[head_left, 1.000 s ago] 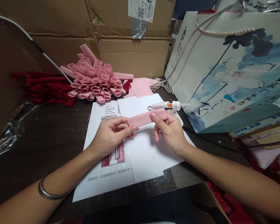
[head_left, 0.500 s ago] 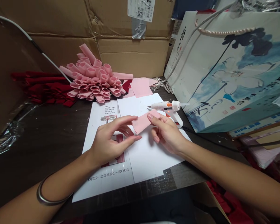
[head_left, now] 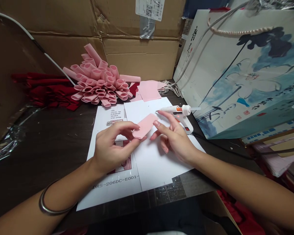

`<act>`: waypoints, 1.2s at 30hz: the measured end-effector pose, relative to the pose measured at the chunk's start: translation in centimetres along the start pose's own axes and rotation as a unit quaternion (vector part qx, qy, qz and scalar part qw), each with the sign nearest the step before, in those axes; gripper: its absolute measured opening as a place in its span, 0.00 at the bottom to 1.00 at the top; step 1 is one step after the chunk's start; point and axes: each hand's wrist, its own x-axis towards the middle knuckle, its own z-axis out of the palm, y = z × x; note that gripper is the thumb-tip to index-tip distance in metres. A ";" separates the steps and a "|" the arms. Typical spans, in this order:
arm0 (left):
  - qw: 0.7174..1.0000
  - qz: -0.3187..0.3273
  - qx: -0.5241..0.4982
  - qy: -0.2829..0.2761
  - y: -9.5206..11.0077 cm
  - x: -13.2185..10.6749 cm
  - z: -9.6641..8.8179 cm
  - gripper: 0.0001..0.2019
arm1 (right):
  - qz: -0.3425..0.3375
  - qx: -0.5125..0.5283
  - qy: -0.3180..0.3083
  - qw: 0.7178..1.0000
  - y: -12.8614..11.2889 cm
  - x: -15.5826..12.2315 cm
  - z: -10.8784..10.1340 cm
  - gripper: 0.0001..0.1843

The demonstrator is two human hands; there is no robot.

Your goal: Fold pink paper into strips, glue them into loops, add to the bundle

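My left hand (head_left: 114, 143) pinches a pink felt piece (head_left: 144, 126) by its near left end, between thumb and fingers. The piece looks folded over into a flattened tube and is held tilted above the white paper (head_left: 159, 169). At its far right end is my right hand (head_left: 173, 137), fingers spread, with the thumb tip close to the felt; whether it touches I cannot tell. Just behind that hand a white glue gun (head_left: 175, 110) rests with its nozzle pointing left. Under my left wrist lies a printed sheet (head_left: 107, 192) with pictures and lettering.
Rolled pink felt tubes (head_left: 100, 78) are piled at the back left, beside a dark red felt stack (head_left: 49, 91). Flat pink pieces (head_left: 149, 90) and metal clips (head_left: 172, 88) lie behind the paper. A cardboard box (head_left: 139, 58) and a large paper bag (head_left: 235, 75) stand around the table.
My right hand has let go of the felt piece and its fingers have spread. The piece has shifted slightly left in my left hand, and its edges now look folded over.
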 end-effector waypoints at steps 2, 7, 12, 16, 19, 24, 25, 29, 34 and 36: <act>1.000 -0.016 0.000 0.007 -0.1 0.0 0.1 0.12 | -0.055 -0.062 -0.011 0.996 0.1 -0.3 0.0 0.28; 0.999 -0.022 -0.042 -0.012 0.2 0.1 0.2 0.10 | -0.223 -0.216 -0.009 0.951 0.7 -0.7 0.3 0.10; 0.997 -0.016 -0.072 -0.033 0.2 0.2 0.1 0.08 | -0.271 -0.217 0.005 0.938 0.7 -0.7 0.4 0.07; 0.999 0.020 -0.032 -0.004 -0.1 0.4 0.0 0.08 | -0.290 -0.228 0.009 0.929 0.6 -1.0 0.3 0.14; 0.998 0.052 -0.037 0.013 -0.3 0.4 0.0 0.12 | -0.328 -0.249 0.000 0.911 0.7 -1.2 0.3 0.20; 0.995 0.073 -0.060 0.003 0.0 0.4 -0.1 0.14 | -0.350 -0.276 -0.031 0.894 0.9 -1.4 0.3 0.23; 0.995 0.076 -0.060 0.001 0.1 0.4 -0.1 0.14 | -0.347 -0.279 -0.036 0.895 0.9 -1.4 0.3 0.23; 0.995 0.078 -0.063 -0.001 0.1 0.4 -0.1 0.14 | -0.346 -0.277 -0.043 0.895 1.0 -1.3 0.3 0.22; 0.995 0.080 -0.062 -0.008 -0.1 0.3 -0.2 0.15 | -0.354 -0.270 -0.040 0.894 1.0 -1.2 0.3 0.20; 0.994 0.087 -0.056 -0.016 0.0 0.3 -0.3 0.16 | -0.354 -0.271 -0.033 0.894 0.9 -1.3 0.3 0.19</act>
